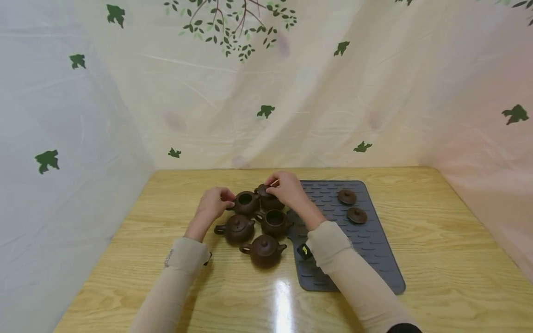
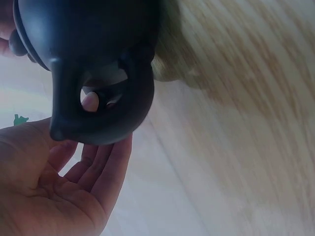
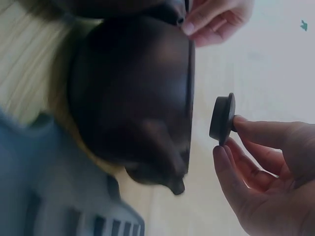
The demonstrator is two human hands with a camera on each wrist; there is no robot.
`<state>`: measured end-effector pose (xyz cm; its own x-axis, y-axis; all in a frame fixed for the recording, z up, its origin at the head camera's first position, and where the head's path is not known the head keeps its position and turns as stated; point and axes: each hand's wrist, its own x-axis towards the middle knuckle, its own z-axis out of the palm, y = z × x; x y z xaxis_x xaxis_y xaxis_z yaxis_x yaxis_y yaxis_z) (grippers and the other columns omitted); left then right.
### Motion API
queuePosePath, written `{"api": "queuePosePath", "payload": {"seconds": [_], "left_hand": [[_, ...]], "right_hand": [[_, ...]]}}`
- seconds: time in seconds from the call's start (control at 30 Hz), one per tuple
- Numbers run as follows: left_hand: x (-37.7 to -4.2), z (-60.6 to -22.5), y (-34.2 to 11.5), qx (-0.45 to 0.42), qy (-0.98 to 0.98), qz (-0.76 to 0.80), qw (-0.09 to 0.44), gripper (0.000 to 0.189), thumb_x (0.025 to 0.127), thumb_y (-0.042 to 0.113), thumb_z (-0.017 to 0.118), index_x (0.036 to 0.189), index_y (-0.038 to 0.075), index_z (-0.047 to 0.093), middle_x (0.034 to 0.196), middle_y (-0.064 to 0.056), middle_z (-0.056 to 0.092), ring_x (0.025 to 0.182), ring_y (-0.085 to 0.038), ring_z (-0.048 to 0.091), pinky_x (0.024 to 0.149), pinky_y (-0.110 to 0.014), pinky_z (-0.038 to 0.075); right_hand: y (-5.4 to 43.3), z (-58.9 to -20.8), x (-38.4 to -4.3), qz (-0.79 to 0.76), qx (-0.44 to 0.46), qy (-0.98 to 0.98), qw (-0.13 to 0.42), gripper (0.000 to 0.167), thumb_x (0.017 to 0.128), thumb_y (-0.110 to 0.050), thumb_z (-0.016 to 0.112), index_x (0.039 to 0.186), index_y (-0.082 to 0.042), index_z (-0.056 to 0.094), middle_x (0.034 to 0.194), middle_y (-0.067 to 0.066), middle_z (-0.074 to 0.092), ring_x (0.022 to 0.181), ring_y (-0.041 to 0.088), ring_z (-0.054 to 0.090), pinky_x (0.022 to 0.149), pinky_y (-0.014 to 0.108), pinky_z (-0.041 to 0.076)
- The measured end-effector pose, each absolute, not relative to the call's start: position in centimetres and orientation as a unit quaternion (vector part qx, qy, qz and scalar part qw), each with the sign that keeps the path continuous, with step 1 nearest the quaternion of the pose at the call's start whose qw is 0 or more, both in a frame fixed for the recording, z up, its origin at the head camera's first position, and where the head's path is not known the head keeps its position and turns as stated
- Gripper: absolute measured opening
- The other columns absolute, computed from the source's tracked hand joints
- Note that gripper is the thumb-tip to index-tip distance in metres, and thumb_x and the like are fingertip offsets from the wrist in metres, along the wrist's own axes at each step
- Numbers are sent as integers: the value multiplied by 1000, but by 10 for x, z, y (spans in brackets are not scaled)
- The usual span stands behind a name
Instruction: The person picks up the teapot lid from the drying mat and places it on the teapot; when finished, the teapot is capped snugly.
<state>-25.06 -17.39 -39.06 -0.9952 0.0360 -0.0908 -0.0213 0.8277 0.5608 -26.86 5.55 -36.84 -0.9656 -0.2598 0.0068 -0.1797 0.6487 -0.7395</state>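
Several dark brown clay teapots stand close together. My left hand (image 1: 214, 203) pinches the handle of the back-left teapot (image 1: 246, 203), whose top is uncovered. Between thumb and fingers, my right hand (image 1: 288, 187) holds a small teapot lid (image 3: 224, 118) by its knob, over the back-right teapot (image 1: 272, 202). The lid's underside shows in the right wrist view. In front of these is another uncovered teapot (image 1: 275, 223). Two more, the left teapot (image 1: 238, 230) and the front teapot (image 1: 265, 252), have lids on. A teapot's handle (image 2: 103, 128) covers part of my left fingers in the left wrist view.
Right of the teapots lies a grey ridged mat (image 1: 333, 240), its left edge beside the middle teapot's spout. Two loose lids, a farther lid (image 1: 347, 197) and a nearer lid (image 1: 356, 215), lie on it. A pale patterned cloth (image 1: 266, 138) hangs behind the wooden table (image 1: 137, 259).
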Motion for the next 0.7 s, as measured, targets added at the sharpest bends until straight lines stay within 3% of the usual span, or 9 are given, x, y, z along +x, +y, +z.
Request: {"api": "queuePosePath", "payload": {"seconds": [0.7], "left_hand": [[-250,-390,-173,2,957,285,48,15,91,11,72,106,9,75,109,-11,75,104,-30,68,85,-41,57]], "right_hand": [[3,-387,-274,-393,-165,902,70,10,94,-12,69,104,-11,72,112,8,70,102,24,69,83,36,59]]}}
